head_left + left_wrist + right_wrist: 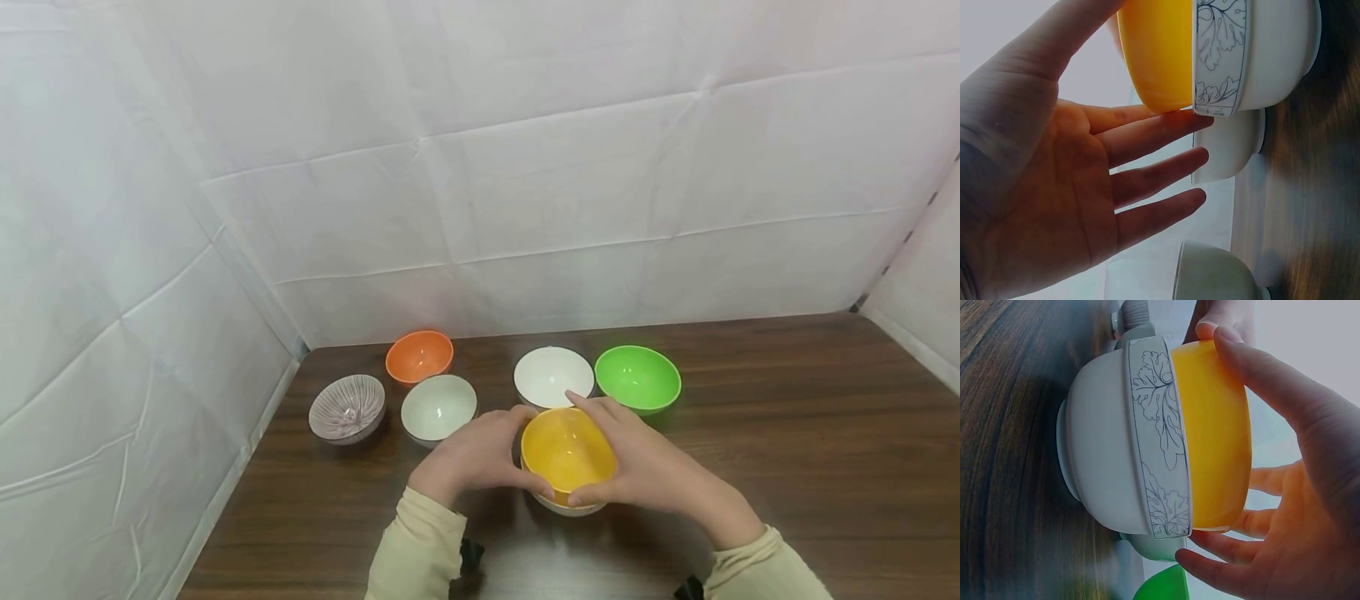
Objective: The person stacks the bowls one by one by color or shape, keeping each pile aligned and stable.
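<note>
A yellow bowl [567, 450] sits in the mouth of a white bowl with a dark leaf-pattern band [1104, 444], which stands on the table. My left hand [487, 454] holds the yellow bowl's left side, thumb at the near edge and fingers reaching along the far side. From the right, my right hand [652, 458] grips the same bowl, its thumb on the near wall. In the right wrist view the yellow wall [1216, 437] rises well above the patterned rim. Several fingertips of the left hand [1066, 169] reach past that rim in the left wrist view.
Close behind stand a plain white bowl [553, 377] and a bright green bowl [637, 379]. To the left are a pale green-white bowl [438, 408], an orange bowl [420, 357] and a purple-striped bowl [347, 408]. White sheeting [525, 183] walls the dark wooden table [810, 433].
</note>
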`<action>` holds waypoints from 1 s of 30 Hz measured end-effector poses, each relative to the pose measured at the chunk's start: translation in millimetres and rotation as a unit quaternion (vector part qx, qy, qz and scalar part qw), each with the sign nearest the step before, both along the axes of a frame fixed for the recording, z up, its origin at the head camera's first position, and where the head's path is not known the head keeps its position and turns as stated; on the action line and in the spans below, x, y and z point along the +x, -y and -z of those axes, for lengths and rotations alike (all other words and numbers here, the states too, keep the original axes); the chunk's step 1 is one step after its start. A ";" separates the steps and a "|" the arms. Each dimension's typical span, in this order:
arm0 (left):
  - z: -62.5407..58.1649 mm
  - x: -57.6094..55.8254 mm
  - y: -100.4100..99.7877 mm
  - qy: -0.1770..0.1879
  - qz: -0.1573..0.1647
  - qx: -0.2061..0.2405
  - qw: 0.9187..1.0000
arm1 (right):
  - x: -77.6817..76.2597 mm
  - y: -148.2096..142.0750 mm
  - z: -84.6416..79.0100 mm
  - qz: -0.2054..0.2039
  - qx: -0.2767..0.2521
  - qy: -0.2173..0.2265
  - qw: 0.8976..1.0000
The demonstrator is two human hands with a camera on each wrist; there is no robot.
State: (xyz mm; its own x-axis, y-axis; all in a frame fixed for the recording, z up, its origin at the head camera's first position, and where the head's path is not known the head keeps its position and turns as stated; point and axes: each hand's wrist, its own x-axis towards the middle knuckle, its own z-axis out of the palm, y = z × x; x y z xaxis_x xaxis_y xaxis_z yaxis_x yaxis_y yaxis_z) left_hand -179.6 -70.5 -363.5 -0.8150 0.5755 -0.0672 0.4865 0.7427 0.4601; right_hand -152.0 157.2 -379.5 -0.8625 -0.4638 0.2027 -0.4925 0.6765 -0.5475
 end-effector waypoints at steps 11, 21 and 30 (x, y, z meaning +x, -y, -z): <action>0.9 0.1 0.4 0.003 0.002 -0.011 1.000 | -0.4 1.0 1.1 0.002 0.010 0.007 1.000; 4.4 -1.2 -0.2 0.003 -0.003 -0.019 1.000 | -0.3 1.6 3.9 0.003 0.012 -0.001 1.000; 2.7 2.0 -1.3 0.002 -0.011 -0.020 1.000 | -0.9 1.0 5.6 0.004 0.017 -0.006 1.000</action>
State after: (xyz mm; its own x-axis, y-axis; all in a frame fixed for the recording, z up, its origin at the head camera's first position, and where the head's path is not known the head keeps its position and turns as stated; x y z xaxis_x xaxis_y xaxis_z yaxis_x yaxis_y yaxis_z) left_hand -177.6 -69.2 -366.2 -0.8273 0.5538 -0.0939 0.4673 0.7714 0.4320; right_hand -152.9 156.3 -385.1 -0.8634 -0.4642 0.1977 -0.4940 0.6980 -0.5184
